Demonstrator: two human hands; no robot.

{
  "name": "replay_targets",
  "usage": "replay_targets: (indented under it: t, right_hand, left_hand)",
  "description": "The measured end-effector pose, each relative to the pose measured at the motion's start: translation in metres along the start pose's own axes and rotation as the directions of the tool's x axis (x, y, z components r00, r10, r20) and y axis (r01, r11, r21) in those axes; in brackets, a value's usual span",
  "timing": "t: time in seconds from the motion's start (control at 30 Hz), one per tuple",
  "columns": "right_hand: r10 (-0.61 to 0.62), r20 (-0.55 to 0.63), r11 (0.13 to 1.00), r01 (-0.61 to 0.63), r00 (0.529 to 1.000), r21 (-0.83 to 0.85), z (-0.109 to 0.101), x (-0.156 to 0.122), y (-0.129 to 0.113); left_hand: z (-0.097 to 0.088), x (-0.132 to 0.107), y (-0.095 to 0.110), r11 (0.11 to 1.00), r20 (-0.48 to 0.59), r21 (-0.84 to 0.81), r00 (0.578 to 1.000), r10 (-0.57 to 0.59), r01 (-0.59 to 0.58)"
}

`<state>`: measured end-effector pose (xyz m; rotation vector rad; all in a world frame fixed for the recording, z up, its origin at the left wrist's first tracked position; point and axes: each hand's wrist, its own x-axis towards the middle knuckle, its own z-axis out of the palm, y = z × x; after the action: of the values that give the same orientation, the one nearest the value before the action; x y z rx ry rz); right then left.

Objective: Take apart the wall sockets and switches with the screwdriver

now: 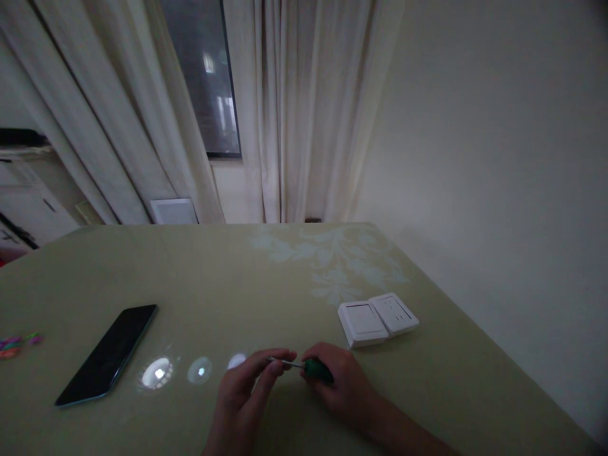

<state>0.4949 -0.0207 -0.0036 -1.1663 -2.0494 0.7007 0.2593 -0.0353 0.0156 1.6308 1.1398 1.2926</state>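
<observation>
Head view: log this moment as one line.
right hand: grips green-handled screwdriver | left hand: at its shaft end | table: white plates right, black-screened device left

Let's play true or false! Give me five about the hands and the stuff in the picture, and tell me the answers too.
1. The right hand holds a screwdriver. True.
2. The screwdriver's handle is yellow. False: it is green.
3. The left hand has its fingertips by the metal shaft. True.
4. The black gadget lies right of both hands. False: the black gadget lies left of them.
5. A white socket lies beside a white switch. True.
</observation>
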Motion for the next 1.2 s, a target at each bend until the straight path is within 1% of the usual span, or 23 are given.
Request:
replay_targets:
  t: [0.13, 0.3, 0.4, 0.53, 0.67, 0.73, 0.9, 1.0, 1.1, 1.2]
  right_hand:
    - [-0.01, 0.015, 1.0, 0.01, 1.0, 0.0, -0.001, -0.003, -0.001]
    - [-0.016, 0.032, 1.0, 0.017, 0.999, -0.019, -0.001, -0.005, -0.002]
    - [-0.019, 0.04, 0.999, 0.02, 0.999, -0.033, 0.0, -0.006, -0.001]
    - [-0.035, 0.056, 0.997, 0.038, 0.998, -0.062, 0.002, -0.008, 0.001]
    - [-0.047, 0.07, 0.994, 0.053, 0.996, -0.092, 0.002, -0.01, 0.001]
    - [-0.051, 0.072, 0.993, 0.058, 0.996, -0.101, 0.001, -0.011, 0.0]
    - [-0.076, 0.077, 0.989, 0.085, 0.994, -0.122, 0.0, -0.009, -0.003]
    - [-0.103, 0.064, 0.983, 0.112, 0.993, -0.148, -0.002, -0.008, -0.004]
    - [-0.124, 0.03, 0.976, 0.127, 0.992, -0.176, -0.006, -0.008, -0.007]
    - [-0.132, -0.04, 0.977, 0.123, 0.99, -0.171, -0.017, -0.006, -0.013]
  left_hand:
    - [0.002, 0.0, 0.002, 0.998, -0.06, -0.048, 0.997, -0.04, 0.037]
    - [0.003, -0.001, 0.004, 0.998, -0.073, -0.042, 0.996, -0.049, 0.046]
    - [0.005, -0.003, 0.006, 0.998, -0.074, -0.038, 0.996, -0.056, 0.053]
    - [0.006, -0.004, 0.006, 0.992, -0.082, -0.094, 0.993, -0.088, 0.081]
    - [0.004, -0.003, 0.0, 0.988, -0.033, -0.149, 0.998, -0.058, 0.052]
    - [0.003, -0.001, -0.001, 0.985, -0.029, -0.166, 0.999, -0.045, 0.039]
    - [0.003, 0.005, 0.007, 0.97, -0.107, -0.239, 0.992, -0.072, 0.044]
    - [0.002, 0.007, 0.01, 0.969, -0.129, -0.238, 0.986, -0.101, 0.068]
    - [-0.001, 0.01, 0.01, 0.974, -0.18, -0.212, 0.976, -0.119, 0.08]
    - [-0.005, 0.011, 0.008, 0.98, -0.253, -0.185, 0.96, -0.117, 0.07]
